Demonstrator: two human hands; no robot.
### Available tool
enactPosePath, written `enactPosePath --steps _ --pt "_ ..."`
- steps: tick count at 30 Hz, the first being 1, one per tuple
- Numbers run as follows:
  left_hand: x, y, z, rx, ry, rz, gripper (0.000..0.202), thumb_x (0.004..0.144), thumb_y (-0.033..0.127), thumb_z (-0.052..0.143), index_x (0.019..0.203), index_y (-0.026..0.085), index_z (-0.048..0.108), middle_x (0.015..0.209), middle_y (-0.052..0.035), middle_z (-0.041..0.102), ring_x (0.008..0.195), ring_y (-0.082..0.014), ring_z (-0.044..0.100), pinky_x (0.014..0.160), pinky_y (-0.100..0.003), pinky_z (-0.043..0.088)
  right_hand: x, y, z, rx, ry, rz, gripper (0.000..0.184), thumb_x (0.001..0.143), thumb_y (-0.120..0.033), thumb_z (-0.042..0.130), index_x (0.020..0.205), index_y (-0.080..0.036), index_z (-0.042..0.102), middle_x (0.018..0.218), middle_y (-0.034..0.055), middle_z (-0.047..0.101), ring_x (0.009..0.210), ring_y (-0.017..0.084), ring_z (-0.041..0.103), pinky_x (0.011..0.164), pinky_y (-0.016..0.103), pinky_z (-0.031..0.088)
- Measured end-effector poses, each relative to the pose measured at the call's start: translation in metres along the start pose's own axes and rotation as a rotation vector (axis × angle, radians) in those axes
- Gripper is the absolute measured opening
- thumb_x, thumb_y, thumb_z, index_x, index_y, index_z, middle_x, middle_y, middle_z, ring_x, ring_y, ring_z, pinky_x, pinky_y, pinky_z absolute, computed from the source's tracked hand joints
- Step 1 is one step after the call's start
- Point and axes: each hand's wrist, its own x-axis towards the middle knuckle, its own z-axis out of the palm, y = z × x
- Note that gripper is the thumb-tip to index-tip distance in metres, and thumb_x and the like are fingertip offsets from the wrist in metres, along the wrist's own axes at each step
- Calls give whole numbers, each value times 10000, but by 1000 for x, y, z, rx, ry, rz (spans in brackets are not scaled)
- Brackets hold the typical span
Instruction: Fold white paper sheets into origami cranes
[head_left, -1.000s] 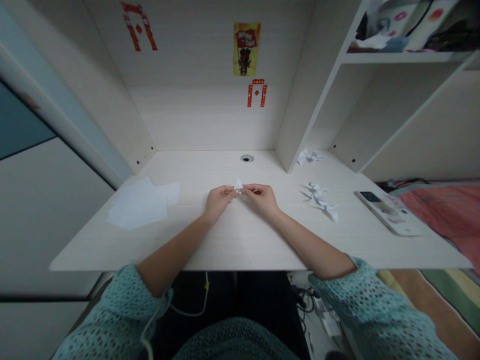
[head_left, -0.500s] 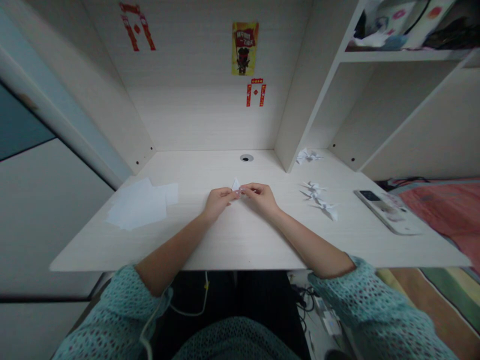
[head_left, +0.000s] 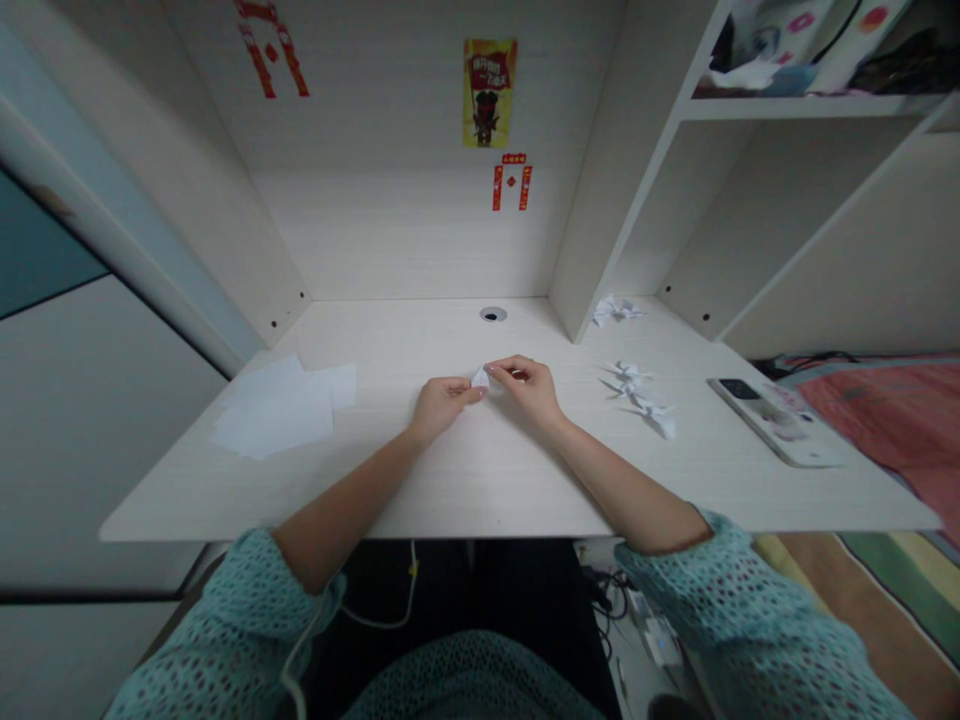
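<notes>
Both hands meet at mid-desk, and the folded paper piece (head_left: 480,377) sits lower now than a second ago: its point no longer pokes up above the fingertips, only a small white corner shows. The left hand (head_left: 439,400) has its fingers curled, thumb and forefinger pinching the piece from the left. The right hand (head_left: 532,385) has risen a touch and nips the other side with its fingertips. The piece hovers just above the desk (head_left: 480,490), well back from the front edge. There is open room all round the hands. Loose sheets (head_left: 277,410) lie well apart to the left, paper cranes (head_left: 637,395) near on the right, a phone (head_left: 772,420) beyond them, and the cable hole (head_left: 493,314) behind.
</notes>
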Motion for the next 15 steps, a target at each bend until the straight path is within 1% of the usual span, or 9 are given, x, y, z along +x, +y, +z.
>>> enactPosePath --steps 3,5,10,15 --pt "0 1 -1 51 2 72 306 679 469 625 599 174 641 565 15 579 553 -119 500 534 -235 338 0 0 0 12 -6 0 228 730 -399 622 766 -194 715 815 52 703 752 177 612 650 284 440" --pt "0 1 -1 67 2 82 307 672 474 624 595 178 644 552 19 567 560 -125 503 538 -238 341 1 0 0 31 -14 9 218 733 -387 620 760 -190 709 809 49 703 758 177 613 648 278 436" --pt "0 -1 -1 38 -10 26 313 661 479 629 633 171 676 552 10 578 568 -133 507 532 -242 339 2 1 0 61 -43 34 212 731 -383 617 739 -184 690 767 35 692 727 167 603 642 267 433" --pt "2 -3 -1 22 -38 -20 344 660 493 625 701 161 704 642 -21 649 624 -145 540 547 -242 363 1 0 1 95 -52 43 210 733 -385 615 736 -186 680 760 28 685 708 156 591 641 261 427"
